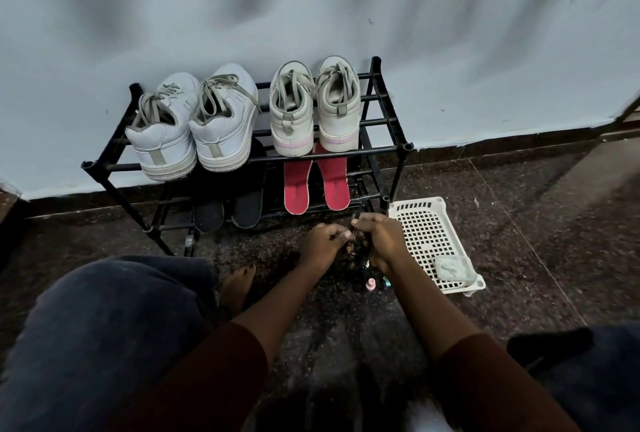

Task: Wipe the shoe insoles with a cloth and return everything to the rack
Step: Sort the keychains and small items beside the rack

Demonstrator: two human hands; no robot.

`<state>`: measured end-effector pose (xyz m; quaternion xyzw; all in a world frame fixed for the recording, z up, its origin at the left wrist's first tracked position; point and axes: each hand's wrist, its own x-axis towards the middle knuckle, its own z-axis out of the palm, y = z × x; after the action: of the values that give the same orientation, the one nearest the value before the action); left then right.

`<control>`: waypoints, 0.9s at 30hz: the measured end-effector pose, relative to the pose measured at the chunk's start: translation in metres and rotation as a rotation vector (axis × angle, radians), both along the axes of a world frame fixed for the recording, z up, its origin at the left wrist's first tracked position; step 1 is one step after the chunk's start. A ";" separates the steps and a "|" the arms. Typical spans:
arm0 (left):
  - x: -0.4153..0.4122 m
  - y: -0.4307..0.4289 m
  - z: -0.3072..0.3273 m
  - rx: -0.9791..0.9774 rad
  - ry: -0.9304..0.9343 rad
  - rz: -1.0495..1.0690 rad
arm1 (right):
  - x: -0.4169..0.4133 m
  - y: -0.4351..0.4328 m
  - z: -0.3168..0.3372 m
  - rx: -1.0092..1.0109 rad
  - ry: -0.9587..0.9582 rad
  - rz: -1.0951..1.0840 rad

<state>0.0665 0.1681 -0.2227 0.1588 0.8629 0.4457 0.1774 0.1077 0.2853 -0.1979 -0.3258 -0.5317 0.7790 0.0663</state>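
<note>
Knees in dark blue trousers (104,327) and two maroon sleeves (207,379) fill the near edge, with a bare foot (237,286) on the speckled dark floor (519,223) between them. Just beyond, the left hand (320,241) and right hand (384,241) meet. Both have curled fingers and grip a small dark thing (360,251) between them, too blurred to identify. A few small bottles (371,282) stand on the floor just below the hands.

Right of the hands lies a white perforated plastic basket (426,234), and a folded pale cloth (452,267) rests at its near end.

Farther off, against the pale wall, stands the black shoe rack (391,149). Its lower tier carries two black insoles (247,203) on the left and two red insoles (298,185) on the right. On the top tier, white sneakers (194,126) sit left and grey sneakers with pinkish soles (315,109) sit right, heels toward the camera.
</note>
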 end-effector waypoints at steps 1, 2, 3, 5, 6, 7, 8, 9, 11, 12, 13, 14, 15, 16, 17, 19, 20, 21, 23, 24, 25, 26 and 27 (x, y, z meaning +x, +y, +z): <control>0.000 0.000 -0.001 -0.022 0.018 -0.017 | 0.000 0.001 0.002 -0.015 0.019 0.006; -0.001 -0.001 -0.001 -0.036 0.034 -0.030 | -0.001 0.002 0.005 -0.029 0.035 0.009; -0.001 -0.001 -0.002 -0.042 0.045 -0.035 | -0.001 0.003 0.007 -0.038 0.045 0.011; -0.002 -0.001 -0.002 -0.038 0.047 -0.033 | -0.001 0.006 0.011 -0.034 0.045 0.016; -0.002 -0.001 -0.002 -0.037 0.045 -0.035 | -0.001 0.008 0.012 -0.033 0.045 0.011; -0.003 -0.001 -0.002 -0.040 0.041 -0.040 | 0.000 0.010 0.013 -0.034 0.046 -0.003; -0.004 -0.002 -0.003 -0.037 0.038 -0.041 | 0.000 0.012 0.013 -0.035 0.046 -0.018; -0.005 -0.002 -0.003 -0.032 0.036 -0.035 | 0.000 0.014 0.013 -0.039 0.048 -0.029; -0.006 -0.004 -0.002 -0.030 0.046 -0.020 | 0.000 0.016 0.014 -0.040 0.039 -0.049; -0.007 -0.006 -0.004 -0.033 0.051 -0.018 | 0.000 0.017 0.014 -0.029 0.028 -0.064; -0.008 -0.008 -0.003 -0.034 0.045 -0.020 | 0.000 0.019 0.016 -0.018 0.021 -0.082; -0.009 -0.009 -0.003 -0.043 0.022 -0.014 | 0.001 0.021 0.018 -0.003 0.014 -0.105; -0.010 -0.012 -0.003 -0.082 -0.020 0.007 | 0.001 0.025 0.020 0.024 0.010 -0.139; -0.012 -0.015 -0.002 -0.140 -0.060 0.046 | 0.002 0.030 0.023 0.079 0.001 -0.187; -0.016 -0.018 -0.002 -0.213 -0.094 0.082 | 0.002 0.037 0.023 0.174 -0.018 -0.246; -0.020 -0.022 -0.001 -0.316 -0.111 0.089 | 0.004 0.049 0.024 0.421 -0.063 -0.330; -0.020 -0.023 0.001 -0.320 -0.105 0.083 | 0.005 0.053 0.024 0.495 -0.052 -0.329; -0.020 -0.023 0.004 -0.294 -0.098 0.082 | 0.006 0.053 0.024 0.512 -0.010 -0.298; -0.019 -0.020 0.009 -0.223 -0.079 0.065 | 0.006 0.045 0.024 0.510 0.059 -0.149; -0.018 -0.017 0.012 -0.180 -0.061 0.052 | 0.005 0.039 0.024 0.540 0.059 -0.043; -0.018 -0.014 0.014 -0.126 -0.045 0.040 | 0.005 0.032 0.024 0.588 0.039 0.078; -0.018 -0.011 0.018 -0.056 -0.027 0.032 | 0.003 0.027 0.023 0.637 0.016 0.200; -0.018 -0.008 0.021 0.015 -0.025 0.025 | 0.003 0.021 0.022 0.690 -0.007 0.316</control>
<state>0.0487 0.1599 -0.2019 0.1436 0.8593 0.4562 0.1813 0.1103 0.3068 -0.1761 -0.2009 -0.8066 0.5537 0.0496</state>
